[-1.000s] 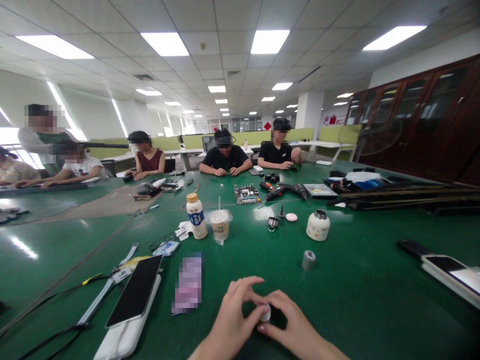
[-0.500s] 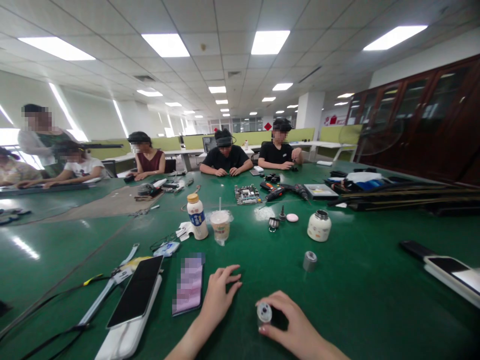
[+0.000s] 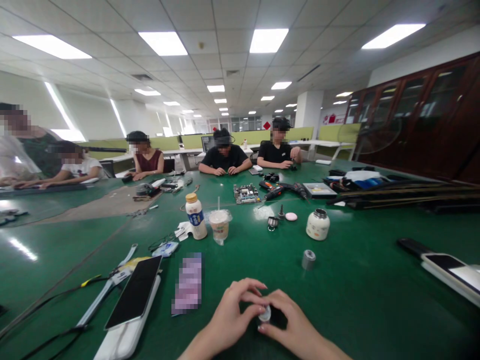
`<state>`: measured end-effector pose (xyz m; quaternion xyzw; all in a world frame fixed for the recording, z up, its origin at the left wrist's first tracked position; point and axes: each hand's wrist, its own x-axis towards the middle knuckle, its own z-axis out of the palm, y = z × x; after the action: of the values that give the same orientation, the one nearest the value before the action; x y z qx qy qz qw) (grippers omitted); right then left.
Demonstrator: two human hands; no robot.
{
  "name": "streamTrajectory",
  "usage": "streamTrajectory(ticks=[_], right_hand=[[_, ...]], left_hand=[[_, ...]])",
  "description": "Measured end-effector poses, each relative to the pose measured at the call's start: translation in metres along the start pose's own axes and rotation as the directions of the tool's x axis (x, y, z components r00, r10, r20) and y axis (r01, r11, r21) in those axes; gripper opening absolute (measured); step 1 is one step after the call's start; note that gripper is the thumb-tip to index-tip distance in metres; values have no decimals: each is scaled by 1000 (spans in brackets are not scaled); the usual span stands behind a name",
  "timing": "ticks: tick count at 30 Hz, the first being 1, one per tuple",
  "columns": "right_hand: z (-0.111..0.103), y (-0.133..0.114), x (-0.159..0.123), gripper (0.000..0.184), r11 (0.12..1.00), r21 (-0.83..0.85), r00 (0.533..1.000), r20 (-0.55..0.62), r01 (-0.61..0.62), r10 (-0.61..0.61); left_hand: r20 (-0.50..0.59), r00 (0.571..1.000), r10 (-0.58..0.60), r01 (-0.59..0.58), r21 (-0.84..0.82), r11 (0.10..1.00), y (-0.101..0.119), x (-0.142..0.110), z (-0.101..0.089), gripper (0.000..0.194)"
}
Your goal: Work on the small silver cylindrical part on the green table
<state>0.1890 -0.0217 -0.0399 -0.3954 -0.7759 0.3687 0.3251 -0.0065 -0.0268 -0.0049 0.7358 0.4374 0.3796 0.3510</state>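
Between my hands, low in the middle of the view, is a small silver cylinder (image 3: 264,316) that looks like a little motor; its end face points up. My right hand (image 3: 290,322) has thumb and forefinger closed around its side. From the other side, my left hand (image 3: 234,312) pinches at its top edge, thumb on the rim and fingers curled over. Whether something thin sits under those fingertips I cannot make out. A second silver cylinder (image 3: 308,260) stands upright on the green table (image 3: 360,295), beyond my right hand.
Left of my hands lie a phone with a blurred screen (image 3: 187,284) and a dark phone (image 3: 135,292) on a white block. Ahead stand a bottle (image 3: 196,217), a lidded drink cup (image 3: 219,225) and a white jar (image 3: 318,225). Farther off are a circuit board (image 3: 246,193) and several seated people.
Half a second ago my left hand was apart from the cylinder, fingers spread, farther left. It has come back to the cylinder's top. My right hand has kept its hold.
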Motion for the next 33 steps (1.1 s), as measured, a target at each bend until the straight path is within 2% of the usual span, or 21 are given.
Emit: streamTrajectory(ticks=[5, 8, 11, 15, 18, 21, 26, 30, 33], right_hand=[[0, 0, -1, 34, 999, 14, 1000, 0, 29, -29], [1, 1, -2, 34, 999, 11, 999, -11, 30, -30], [1, 1, -1, 30, 1000, -9, 1000, -12, 29, -29], [1, 1, 0, 26, 998, -21, 999, -11, 51, -51], [2, 2, 0, 26, 998, -22, 998, -11, 58, -59], [2, 4, -1, 31, 998, -13, 998, -3, 56, -56], [1, 3, -1, 34, 998, -4, 998, 2, 66, -66], [1, 1, 1, 34, 998, -21, 999, 1, 53, -53], [2, 0, 3, 36, 998, -56, 999, -2, 37, -37]], left_hand=[[-18, 999, 38, -37, 60, 997, -3, -2, 4, 33], [-67, 998, 14, -5, 139, 990, 0, -1, 4, 38], [-104, 994, -42, 62, 203, 977, 2, 2, 1, 57], [-64, 998, 6, 4, 158, 987, 3, 1, 1, 76], [-18, 999, 38, -36, 106, 994, 4, -2, 2, 65], [-4, 1000, 24, -23, 87, 996, 5, -3, 2, 52], [16, 1000, 23, -25, 95, 995, 6, -1, -2, 42], [-4, 999, 31, -31, 124, 992, 6, -2, 0, 39], [-63, 998, 28, -17, 165, 986, 6, -2, 2, 38]])
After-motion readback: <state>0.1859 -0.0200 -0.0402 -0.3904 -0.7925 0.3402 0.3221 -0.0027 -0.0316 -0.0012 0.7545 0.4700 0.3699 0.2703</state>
